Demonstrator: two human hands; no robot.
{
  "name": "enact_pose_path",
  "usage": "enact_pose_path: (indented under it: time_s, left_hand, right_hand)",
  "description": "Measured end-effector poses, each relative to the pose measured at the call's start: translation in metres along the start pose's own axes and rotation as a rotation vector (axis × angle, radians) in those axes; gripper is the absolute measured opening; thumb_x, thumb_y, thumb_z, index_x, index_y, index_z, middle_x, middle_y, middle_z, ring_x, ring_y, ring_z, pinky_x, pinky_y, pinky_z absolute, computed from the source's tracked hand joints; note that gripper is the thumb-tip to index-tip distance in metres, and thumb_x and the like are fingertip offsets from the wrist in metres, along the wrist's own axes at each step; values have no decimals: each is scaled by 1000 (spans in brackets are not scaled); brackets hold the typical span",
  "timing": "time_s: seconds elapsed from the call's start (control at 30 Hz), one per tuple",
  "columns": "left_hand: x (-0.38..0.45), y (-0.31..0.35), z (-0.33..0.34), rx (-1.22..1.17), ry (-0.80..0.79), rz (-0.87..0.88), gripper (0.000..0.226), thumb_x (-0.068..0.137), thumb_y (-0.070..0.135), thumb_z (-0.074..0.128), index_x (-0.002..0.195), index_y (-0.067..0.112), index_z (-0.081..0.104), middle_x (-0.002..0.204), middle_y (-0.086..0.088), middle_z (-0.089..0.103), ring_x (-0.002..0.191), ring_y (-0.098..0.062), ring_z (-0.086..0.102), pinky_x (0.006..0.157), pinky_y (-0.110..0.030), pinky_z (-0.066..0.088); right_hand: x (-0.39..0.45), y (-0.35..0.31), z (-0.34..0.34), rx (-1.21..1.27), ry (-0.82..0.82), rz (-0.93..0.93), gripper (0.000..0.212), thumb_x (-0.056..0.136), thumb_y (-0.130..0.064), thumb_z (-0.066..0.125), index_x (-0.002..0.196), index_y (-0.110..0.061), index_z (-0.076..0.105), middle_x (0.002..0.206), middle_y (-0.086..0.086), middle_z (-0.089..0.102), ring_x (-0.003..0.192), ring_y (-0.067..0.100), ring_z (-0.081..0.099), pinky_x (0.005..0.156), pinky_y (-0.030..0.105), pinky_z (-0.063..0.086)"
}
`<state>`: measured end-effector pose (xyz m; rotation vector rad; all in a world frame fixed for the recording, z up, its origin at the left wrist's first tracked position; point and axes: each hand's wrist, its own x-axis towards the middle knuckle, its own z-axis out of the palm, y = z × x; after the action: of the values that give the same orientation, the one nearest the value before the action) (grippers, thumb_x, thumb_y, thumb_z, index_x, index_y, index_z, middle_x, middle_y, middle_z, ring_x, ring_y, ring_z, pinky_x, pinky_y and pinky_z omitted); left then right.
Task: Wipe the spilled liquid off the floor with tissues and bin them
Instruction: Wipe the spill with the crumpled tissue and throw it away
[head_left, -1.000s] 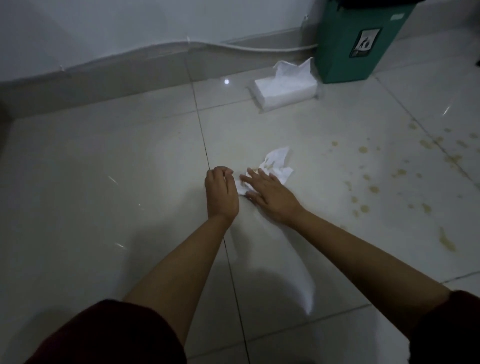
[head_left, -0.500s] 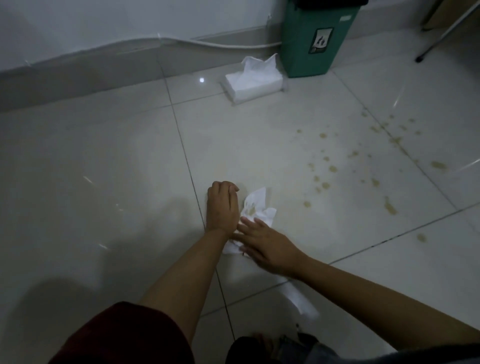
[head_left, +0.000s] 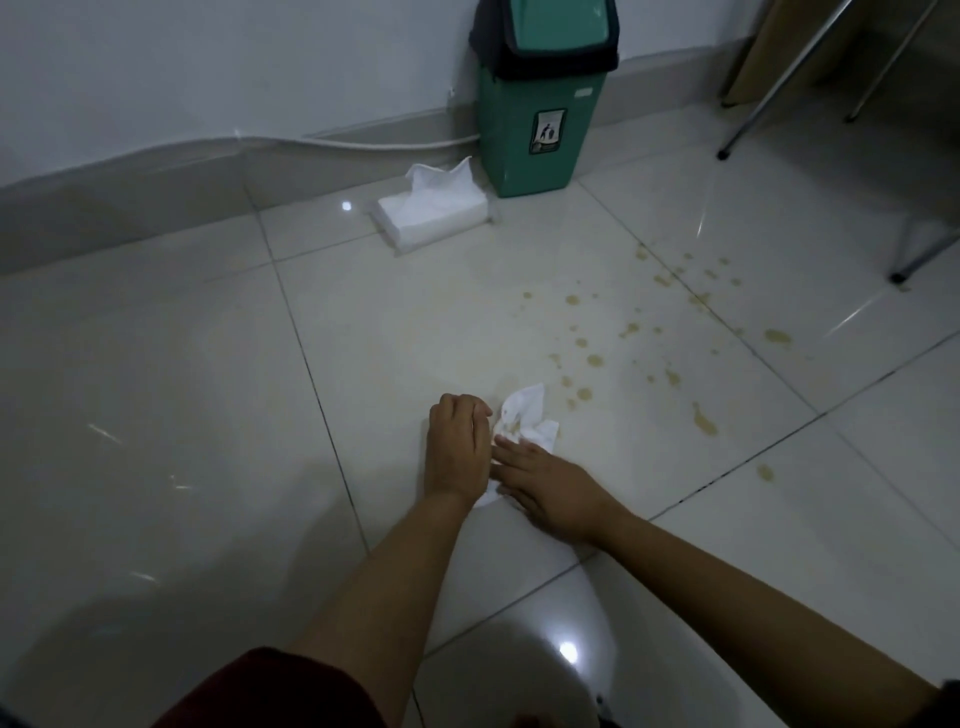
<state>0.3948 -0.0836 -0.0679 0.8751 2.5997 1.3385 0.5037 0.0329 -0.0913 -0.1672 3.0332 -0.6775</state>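
two hands (head_left: 457, 447), one tissue (head_left: 524, 415), one bin (head_left: 540, 98)
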Motion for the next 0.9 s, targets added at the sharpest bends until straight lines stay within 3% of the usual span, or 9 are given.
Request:
enact_pose_path:
  time_s: [0.1, 0.23, 0.43, 0.57, 0.8, 0.9]
  left_hand:
    - [0, -2, 3, 24, -1, 39, 31, 96, 15, 31, 87, 6, 58, 92, -9, 56, 86, -22, 48, 79, -32, 40]
    - [5, -9, 3, 31, 32, 43, 29, 96, 17, 31, 88, 8, 57, 92, -8, 55, 85, -22, 47, 79, -34, 41]
    - [16, -14, -9, 55, 68, -19, 30, 96, 18, 31, 95, 5, 58, 97, -14, 56, 90, -28, 49, 83, -39, 42]
    - [23, -21, -25, 48, 122, -139, 29, 97, 12, 32, 93, 3, 59, 97, -17, 55, 94, -30, 50, 87, -37, 40]
    - [19, -26, -19, 52, 95, -172, 25, 98, 6, 36, 95, 3, 60, 100, -15, 55, 97, -27, 48, 88, -32, 38]
    - [19, -23, -13, 40, 79, -155, 25, 98, 5, 36, 93, 4, 60, 98, -13, 54, 96, -25, 48, 87, -31, 39]
  right_hand:
    - [11, 9, 0, -13, 14, 19, 42, 101, -23, 39, 143, -15, 42, 153, 3, 33, 144, 13, 16, 120, 29, 7]
    - [31, 18, -1, 15, 59, 61, 48, 102, -24, 39, 149, -21, 27, 154, -9, 14, 145, 10, 14, 120, 27, 10]
    - [74, 21, -3, 91, 90, 150, 53, 102, -14, 41, 151, -15, 21, 159, 6, 16, 148, 18, 15, 119, 25, 5]
    - [74, 16, 0, 121, 94, 166, 49, 103, -17, 39, 150, -16, 26, 158, 5, 20, 147, 17, 17, 117, 21, 6]
    - [25, -19, 17, 142, -27, -49, 48, 102, -24, 40, 149, -20, 30, 156, 2, 28, 144, 8, 15, 119, 28, 17]
    - [1, -24, 21, 113, -124, -209, 48, 103, -26, 36, 150, -23, 28, 157, -1, 25, 147, 10, 14, 120, 28, 15]
